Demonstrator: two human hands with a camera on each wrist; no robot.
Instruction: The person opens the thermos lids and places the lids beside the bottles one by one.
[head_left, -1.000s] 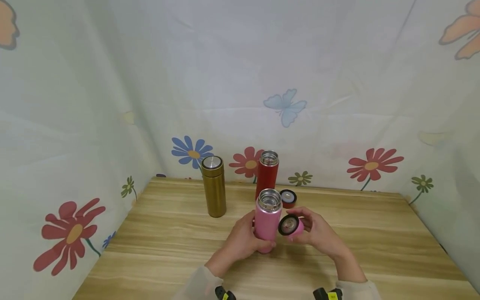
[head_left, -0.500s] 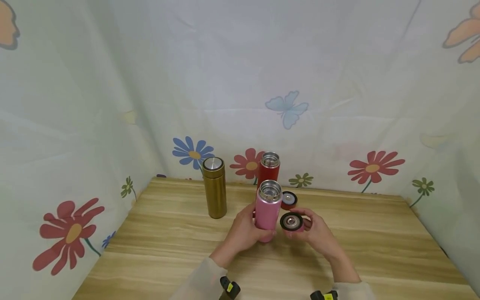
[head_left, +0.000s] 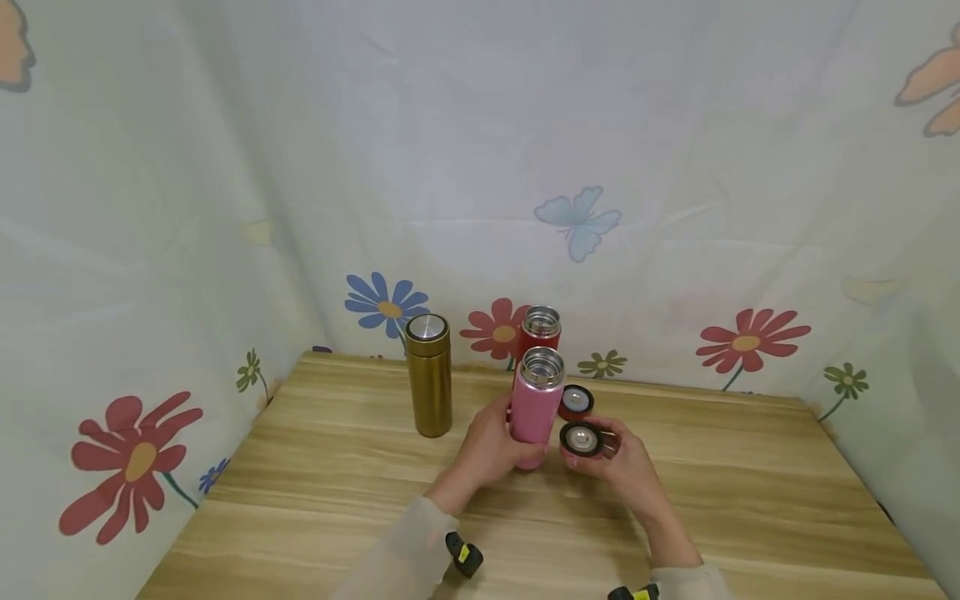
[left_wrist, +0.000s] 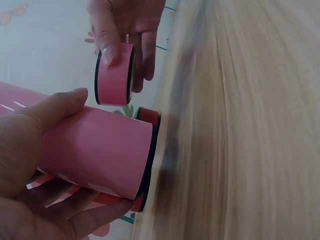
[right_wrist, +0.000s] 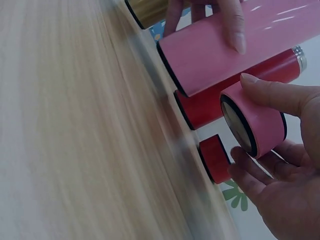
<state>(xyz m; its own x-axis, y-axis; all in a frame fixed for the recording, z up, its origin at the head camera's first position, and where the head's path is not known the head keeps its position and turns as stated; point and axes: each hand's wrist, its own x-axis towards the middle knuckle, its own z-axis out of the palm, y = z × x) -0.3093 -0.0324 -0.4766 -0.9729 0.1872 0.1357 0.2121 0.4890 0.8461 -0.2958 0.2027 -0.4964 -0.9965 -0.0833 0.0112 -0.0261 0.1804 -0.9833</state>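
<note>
My left hand (head_left: 489,446) grips a pink thermos bottle (head_left: 537,412) around its lower body. The bottle is upright and its steel mouth is uncovered. Whether its base touches the wooden table cannot be told. To its right, my right hand (head_left: 628,468) pinches the pink lid (right_wrist: 260,117) between thumb and fingers, its dark-ringed underside facing up in the head view. Bottle and lid are apart. Partly hidden behind the pink bottle stands a red thermos bottle (head_left: 538,340), also uncovered. Its red lid (head_left: 576,403) lies on the table just beyond the pink lid.
A gold thermos bottle (head_left: 430,383) with its lid on stands to the left of the pink one. The wood-grain table (head_left: 315,500) ends at a flower-printed cloth wall (head_left: 465,167) at the back and at both sides.
My left hand has carried the pink bottle farther back, closer to the red bottle. The pink lid has gone from tilted to underside up, and my right hand has shifted slightly back.
</note>
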